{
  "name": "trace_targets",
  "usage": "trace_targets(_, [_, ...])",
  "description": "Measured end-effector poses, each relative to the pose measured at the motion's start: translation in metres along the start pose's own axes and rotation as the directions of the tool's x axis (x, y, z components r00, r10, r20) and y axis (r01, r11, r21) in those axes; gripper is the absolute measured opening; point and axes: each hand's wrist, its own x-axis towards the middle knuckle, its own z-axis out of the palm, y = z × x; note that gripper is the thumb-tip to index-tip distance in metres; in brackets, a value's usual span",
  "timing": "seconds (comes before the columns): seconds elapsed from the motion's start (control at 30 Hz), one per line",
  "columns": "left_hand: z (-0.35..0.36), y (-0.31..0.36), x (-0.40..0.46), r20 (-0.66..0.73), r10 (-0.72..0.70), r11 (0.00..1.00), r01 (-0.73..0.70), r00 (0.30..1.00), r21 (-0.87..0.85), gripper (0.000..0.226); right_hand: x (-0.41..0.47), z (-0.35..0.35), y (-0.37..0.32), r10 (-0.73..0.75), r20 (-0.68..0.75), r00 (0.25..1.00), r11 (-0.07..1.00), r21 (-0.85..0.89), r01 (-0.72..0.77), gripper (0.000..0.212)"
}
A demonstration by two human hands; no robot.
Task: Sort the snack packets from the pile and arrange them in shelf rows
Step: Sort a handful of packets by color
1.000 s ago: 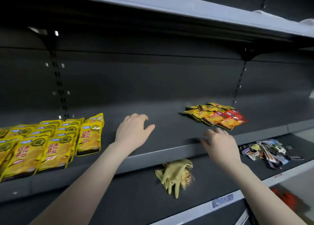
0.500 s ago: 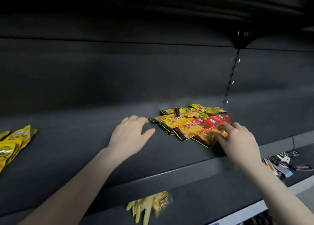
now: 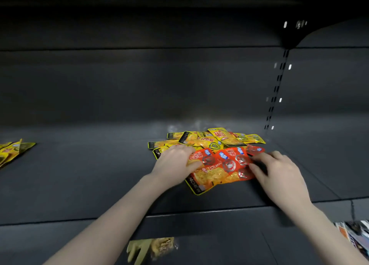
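Fingers of both hands curl onto red packets [image 3: 223, 164] at the pile's near edge: left hand [image 3: 175, 164] grips the left side, right hand [image 3: 279, 172] pinches the right. Yellow packets [image 3: 211, 139] lie unsorted behind; sorted rows [image 3: 12, 150] show far left, so much sorting apparently remains.
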Motion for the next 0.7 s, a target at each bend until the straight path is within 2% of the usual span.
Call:
trace_targets(0.2, [0.006, 0.006, -0.004, 0.008, -0.168, 0.986, 0.168, 0.986, 0.02, 0.068, 0.002, 0.002, 0.006, -0.086, 0.022, 0.996, 0.994, 0.064, 0.084, 0.02])
trace_targets(0.3, [0.003, 0.008, -0.009, 0.043, -0.236, 0.971, 0.237, 0.971, -0.015, 0.066, 0.005, 0.0, -0.001, -0.106, 0.034, 0.994, 0.988, 0.115, 0.102, 0.019])
trace_targets(0.43, [-0.003, 0.007, -0.02, 0.041, -0.279, 0.954, 0.282, 0.959, -0.102, 0.061, 0.01, -0.01, -0.019, -0.122, 0.13, 0.984, 0.982, 0.157, 0.101, 0.025])
trace_targets(0.53, [-0.006, 0.004, -0.028, 0.017, -0.319, 0.933, 0.317, 0.948, -0.168, 0.061, 0.01, -0.02, -0.038, 0.016, 0.222, 0.975, 0.994, 0.099, -0.039, 0.037])
trace_targets(0.6, [-0.008, 0.003, -0.032, 0.0, -0.344, 0.919, 0.337, 0.939, -0.207, 0.063, 0.01, -0.025, -0.051, 0.132, 0.311, 0.941, 0.99, 0.012, -0.143, 0.048])
trace_targets(0.7, [-0.01, 0.001, -0.037, -0.03, -0.365, 0.903, 0.346, 0.93, -0.255, 0.059, 0.007, -0.025, -0.069, 0.212, 0.399, 0.892, 0.977, -0.098, -0.189, 0.062])
